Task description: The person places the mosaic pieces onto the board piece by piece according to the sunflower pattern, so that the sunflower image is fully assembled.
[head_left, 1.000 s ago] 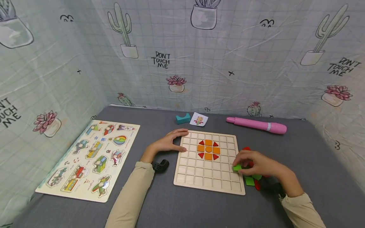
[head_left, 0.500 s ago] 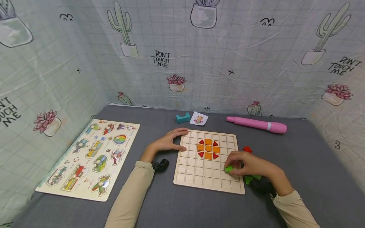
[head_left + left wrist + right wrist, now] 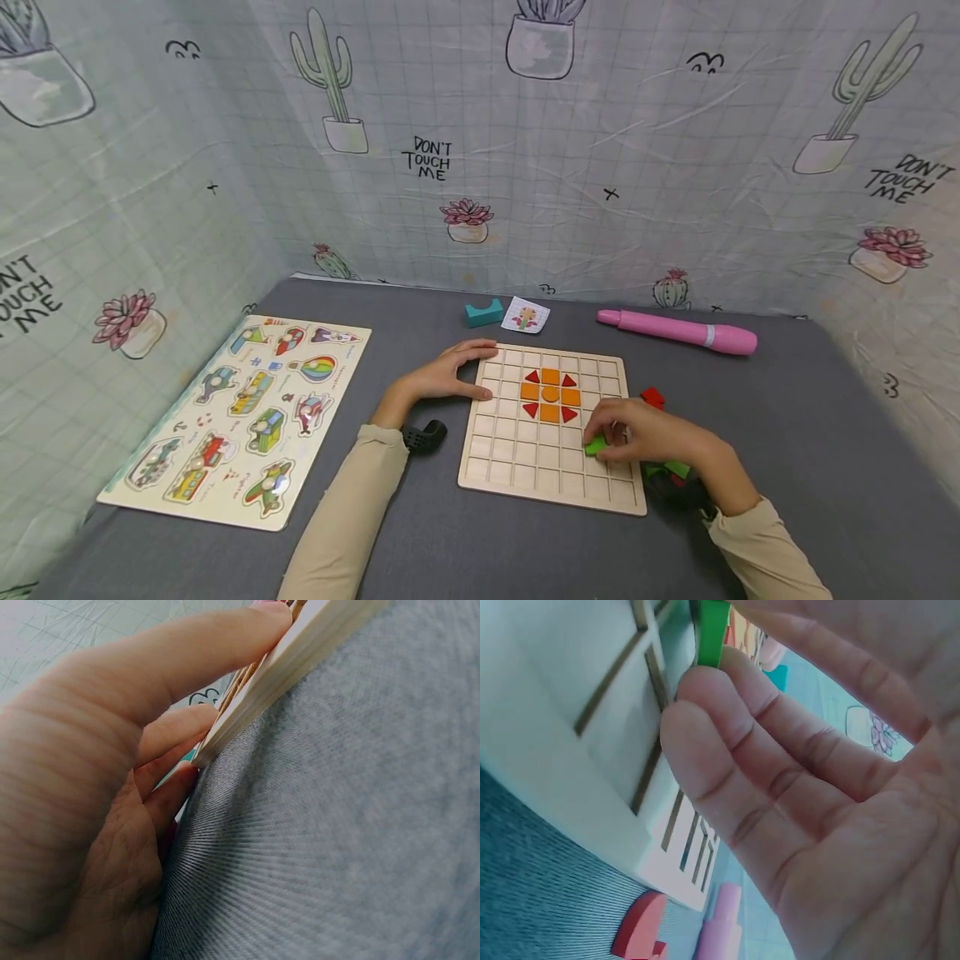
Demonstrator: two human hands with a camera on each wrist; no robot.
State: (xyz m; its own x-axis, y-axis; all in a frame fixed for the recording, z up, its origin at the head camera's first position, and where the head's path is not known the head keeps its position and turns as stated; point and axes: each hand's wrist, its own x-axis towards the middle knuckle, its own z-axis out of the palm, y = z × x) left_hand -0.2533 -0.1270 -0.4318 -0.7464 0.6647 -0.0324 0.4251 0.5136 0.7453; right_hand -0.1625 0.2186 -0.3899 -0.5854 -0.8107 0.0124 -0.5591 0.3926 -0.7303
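Note:
A wooden grid board lies on the table with orange squares and an orange circle set in a cross on it, red triangles at the corners. My left hand rests along its left edge, thumb and fingers spread; in the left wrist view the fingertips touch the board's rim. Over the lower right cells, my right hand pinches a green tile. The right wrist view shows this green tile on edge at the fingertips, close over the grid.
Red pieces and green pieces lie right of the board, partly under the right hand. Behind it are a teal block, a pattern card and a pink pen-shaped tool. A picture puzzle board lies left.
My right hand has moved left over the board from its right edge, carrying the green tile. The left hand has stayed at the board's edge.

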